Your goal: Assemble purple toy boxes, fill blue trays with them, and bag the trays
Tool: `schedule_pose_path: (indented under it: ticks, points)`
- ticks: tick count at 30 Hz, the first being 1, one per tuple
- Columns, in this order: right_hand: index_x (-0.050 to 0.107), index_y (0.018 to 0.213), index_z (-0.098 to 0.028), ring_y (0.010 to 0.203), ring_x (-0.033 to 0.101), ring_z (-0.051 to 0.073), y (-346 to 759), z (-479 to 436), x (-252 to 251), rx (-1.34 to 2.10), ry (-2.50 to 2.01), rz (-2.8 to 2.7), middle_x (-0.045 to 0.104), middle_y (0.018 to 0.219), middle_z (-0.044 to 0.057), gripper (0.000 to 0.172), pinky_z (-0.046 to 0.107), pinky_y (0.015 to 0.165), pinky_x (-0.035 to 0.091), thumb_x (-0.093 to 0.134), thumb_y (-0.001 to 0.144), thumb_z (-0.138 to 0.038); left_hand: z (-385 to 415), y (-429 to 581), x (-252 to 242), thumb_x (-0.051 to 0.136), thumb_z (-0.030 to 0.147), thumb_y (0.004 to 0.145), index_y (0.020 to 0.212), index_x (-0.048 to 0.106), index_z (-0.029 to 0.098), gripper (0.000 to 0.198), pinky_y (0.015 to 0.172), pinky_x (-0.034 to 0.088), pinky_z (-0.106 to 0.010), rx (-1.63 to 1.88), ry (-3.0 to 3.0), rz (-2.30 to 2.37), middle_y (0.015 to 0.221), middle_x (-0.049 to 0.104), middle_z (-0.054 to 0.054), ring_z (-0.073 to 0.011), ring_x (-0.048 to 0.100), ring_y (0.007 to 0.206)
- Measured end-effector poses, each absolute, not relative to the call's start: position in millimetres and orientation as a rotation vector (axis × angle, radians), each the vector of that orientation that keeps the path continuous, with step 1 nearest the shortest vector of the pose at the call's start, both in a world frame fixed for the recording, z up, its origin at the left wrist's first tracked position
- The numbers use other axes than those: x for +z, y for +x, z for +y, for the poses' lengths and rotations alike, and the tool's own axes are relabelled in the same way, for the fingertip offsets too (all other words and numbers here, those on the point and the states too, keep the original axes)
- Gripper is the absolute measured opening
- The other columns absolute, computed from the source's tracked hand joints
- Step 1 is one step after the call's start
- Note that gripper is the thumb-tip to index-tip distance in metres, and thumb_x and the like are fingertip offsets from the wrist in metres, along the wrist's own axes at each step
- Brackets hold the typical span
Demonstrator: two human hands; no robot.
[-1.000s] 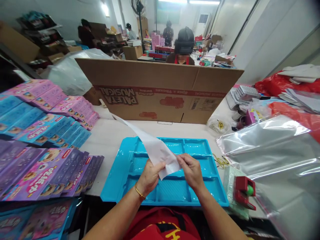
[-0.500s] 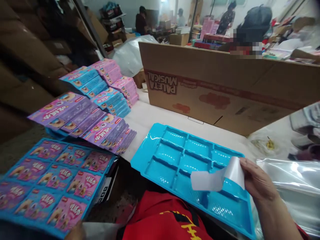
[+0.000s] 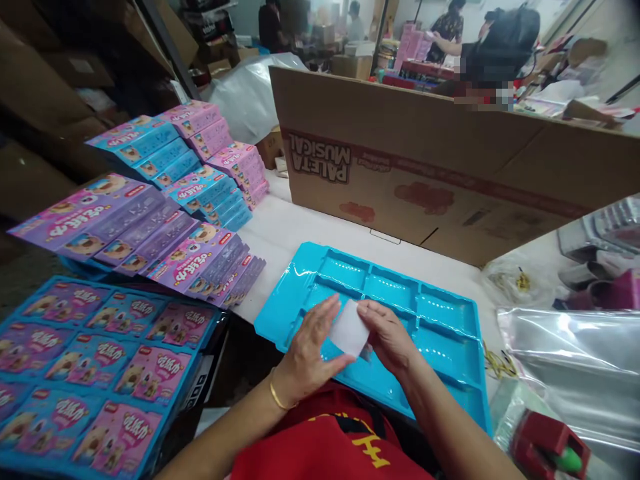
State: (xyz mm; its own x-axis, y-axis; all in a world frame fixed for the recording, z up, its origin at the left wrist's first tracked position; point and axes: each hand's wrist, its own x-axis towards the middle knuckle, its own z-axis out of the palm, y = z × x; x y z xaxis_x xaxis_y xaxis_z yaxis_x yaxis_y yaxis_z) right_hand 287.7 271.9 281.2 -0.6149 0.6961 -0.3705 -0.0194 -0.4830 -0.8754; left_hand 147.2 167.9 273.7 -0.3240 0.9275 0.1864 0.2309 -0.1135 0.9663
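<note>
My right hand pinches a small white strip, paper or film, above the blue tray. Close to the strip's left side is my left hand, its fingers stretched out and the thumb apart; whether it touches the strip I cannot tell. A gold bracelet circles the left wrist. Beneath both hands lies the blue plastic tray, divided into several bare compartments. At the lower left is a second blue tray whose compartments hold pink, purple and blue printed packs.
Stacked purple boxes, blue boxes and pink boxes stand on the left. A cardboard panel rises behind the tray. Clear plastic film and a red tape dispenser lie on the right. Several people are in the background.
My right hand has moved left with the white strip, which now looks smaller and folded or bunched. My left hand has come up from the lower left to it. The red dispenser has come into view.
</note>
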Motion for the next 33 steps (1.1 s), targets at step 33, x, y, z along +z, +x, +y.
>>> schedule_pose_path:
  ticks: [33]
  points:
    - [0.065, 0.098, -0.021, 0.078, 0.059, 0.015, 260, 275, 148, 2.574, -1.134, -1.153, 0.066, 0.098, 0.004, 0.037, 0.026, 0.065, 0.044, 0.072, 0.066, -0.038, 96, 35, 267, 0.056, 0.024, 0.083, 0.094, 0.062, 0.021, 0.013, 0.088, 0.05, -0.041, 2.213, -0.152, 1.119, 0.116, 0.061, -0.003, -0.0233, 0.053, 0.112]
